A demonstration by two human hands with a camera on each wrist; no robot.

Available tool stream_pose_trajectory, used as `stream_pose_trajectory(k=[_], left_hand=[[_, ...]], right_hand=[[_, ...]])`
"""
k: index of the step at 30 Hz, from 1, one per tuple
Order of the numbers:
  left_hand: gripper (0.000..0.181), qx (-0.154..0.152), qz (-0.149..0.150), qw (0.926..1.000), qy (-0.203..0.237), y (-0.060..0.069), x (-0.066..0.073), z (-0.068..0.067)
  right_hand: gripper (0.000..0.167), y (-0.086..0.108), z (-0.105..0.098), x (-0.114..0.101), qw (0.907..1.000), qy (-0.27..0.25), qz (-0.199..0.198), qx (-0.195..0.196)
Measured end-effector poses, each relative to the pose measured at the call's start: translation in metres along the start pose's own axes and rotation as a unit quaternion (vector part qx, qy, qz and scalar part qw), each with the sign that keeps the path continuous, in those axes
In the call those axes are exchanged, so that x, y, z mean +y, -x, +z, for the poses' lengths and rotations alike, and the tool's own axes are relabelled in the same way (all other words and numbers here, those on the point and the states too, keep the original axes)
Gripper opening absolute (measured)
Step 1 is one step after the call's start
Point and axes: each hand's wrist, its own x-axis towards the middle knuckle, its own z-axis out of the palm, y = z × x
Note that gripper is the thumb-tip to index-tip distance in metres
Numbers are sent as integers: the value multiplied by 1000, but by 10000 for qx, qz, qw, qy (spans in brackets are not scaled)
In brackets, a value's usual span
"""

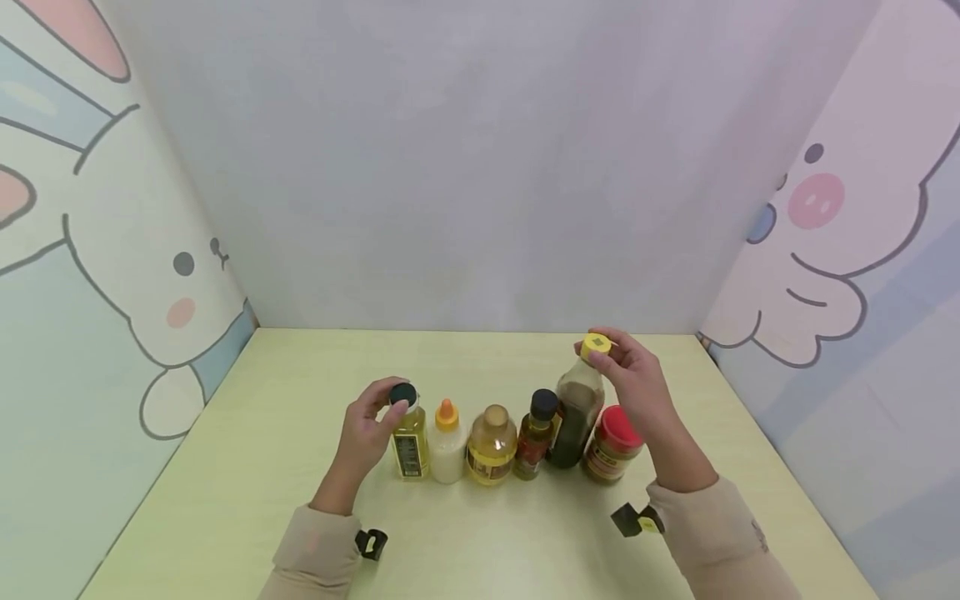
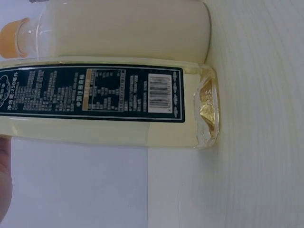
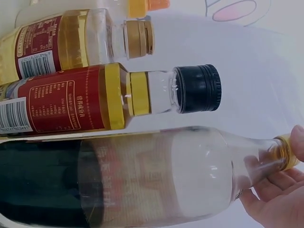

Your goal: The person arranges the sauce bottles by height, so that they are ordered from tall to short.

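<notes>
At the left end of a row of bottles, my left hand (image 1: 365, 429) grips a clear oil bottle (image 1: 410, 442) at its dark green cap, thumb on one side and fingers behind. In the left wrist view that square-based bottle (image 2: 95, 130) shows a dark label with a barcode, close beside a creamy white squeeze bottle (image 2: 128, 28). My right hand (image 1: 637, 379) pinches the yellow cap and neck of a tall bottle (image 1: 579, 408) of dark liquid. The right wrist view shows this tall bottle (image 3: 199, 171) partly filled, its upper part clear.
Between the held bottles stand the orange-tipped squeeze bottle (image 1: 447, 450), a round amber bottle (image 1: 492, 446) with a tan cap, and a slim black-capped bottle (image 1: 533, 442). A red-lidded jar (image 1: 615, 450) stands at the right end. Walls border the pale tabletop (image 1: 480, 550).
</notes>
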Motion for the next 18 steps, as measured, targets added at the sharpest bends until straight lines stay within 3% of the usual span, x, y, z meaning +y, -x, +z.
stream_pose_trajectory(k=[4,18], left_hand=[[27,-6,-2,10000,-26,-1,1,0],[20,8,-45,10000,79,0,0,0]], right_hand=[[41,-8,4,-4,9998,-119,154,87],[37,-34,21,-12,9992,-318,152,213]])
